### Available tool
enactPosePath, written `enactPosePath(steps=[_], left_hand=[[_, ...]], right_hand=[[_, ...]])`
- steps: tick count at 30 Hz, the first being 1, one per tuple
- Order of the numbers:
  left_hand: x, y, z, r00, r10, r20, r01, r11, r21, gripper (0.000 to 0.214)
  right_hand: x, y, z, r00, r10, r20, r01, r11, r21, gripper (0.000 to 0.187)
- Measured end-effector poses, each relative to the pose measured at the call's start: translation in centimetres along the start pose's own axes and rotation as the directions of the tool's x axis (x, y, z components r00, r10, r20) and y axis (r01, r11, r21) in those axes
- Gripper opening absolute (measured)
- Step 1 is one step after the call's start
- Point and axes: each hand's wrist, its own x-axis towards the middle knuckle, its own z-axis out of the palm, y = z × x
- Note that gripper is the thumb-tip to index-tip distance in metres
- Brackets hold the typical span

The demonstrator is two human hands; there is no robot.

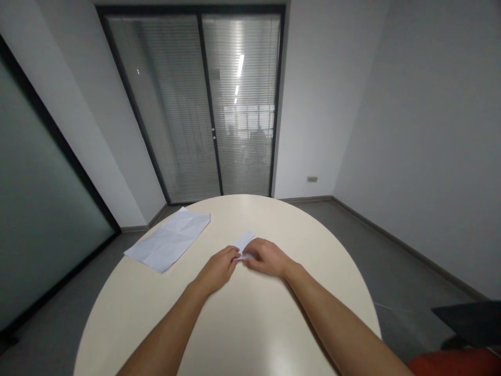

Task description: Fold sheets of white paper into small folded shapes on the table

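A small folded piece of white paper [243, 241] lies near the middle of the round table [250, 318]. My left hand [219, 267] pinches its left near edge, fingers closed on it. From the other side, my right hand [268, 257] curls over the right part of the paper, thumb and fingers drawn together on its near edge. Both hands rest low at the tabletop, close together. The fingers cover much of the paper, so its exact folds are hidden.
A larger creased sheet of paper [170, 240] lies at the table's left, reaching its edge. Beyond the table stand glass doors with blinds [211, 109]. A dark object [473, 321] and something red [454, 364] are at the lower right, beside the table.
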Motion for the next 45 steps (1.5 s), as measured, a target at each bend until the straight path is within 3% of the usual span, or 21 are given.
enactPosePath(steps=[3, 11, 19, 27, 38, 45], left_hand=[[0.0, -0.2, 0.1, 0.999, 0.024, -0.03, -0.027, 0.995, -0.094, 0.023], [0.0, 0.0, 0.1, 0.999, 0.032, -0.036, -0.038, 0.983, -0.181, 0.023], [0.0, 0.4, 0.0, 0.992, -0.095, -0.084, 0.095, 0.995, -0.001, 0.024], [0.3, 0.6, -0.4, 0.967, -0.211, -0.139, 0.232, 0.961, 0.153, 0.017], [0.3, 0.3, -0.6, 0.929, -0.28, -0.241, 0.307, 0.948, 0.08, 0.021], [0.3, 0.2, -0.9, 0.913, -0.324, -0.247, 0.353, 0.932, 0.084, 0.021]], right_hand=[[-0.1, 0.4, 0.3, 0.999, -0.037, -0.003, 0.037, 0.999, 0.004, 0.043], [-0.3, 1.9, 0.9, 0.999, 0.026, 0.024, -0.024, 0.997, -0.067, 0.035], [-0.4, 1.6, 0.3, 0.988, 0.155, -0.015, -0.155, 0.984, -0.088, 0.028], [0.0, 0.4, -0.7, 0.958, 0.285, -0.029, -0.284, 0.931, -0.23, 0.03], [-0.1, 0.9, -0.7, 0.961, 0.27, -0.054, -0.276, 0.943, -0.185, 0.023], [-0.2, 1.3, -0.9, 0.92, 0.375, -0.114, -0.389, 0.91, -0.146, 0.025]])
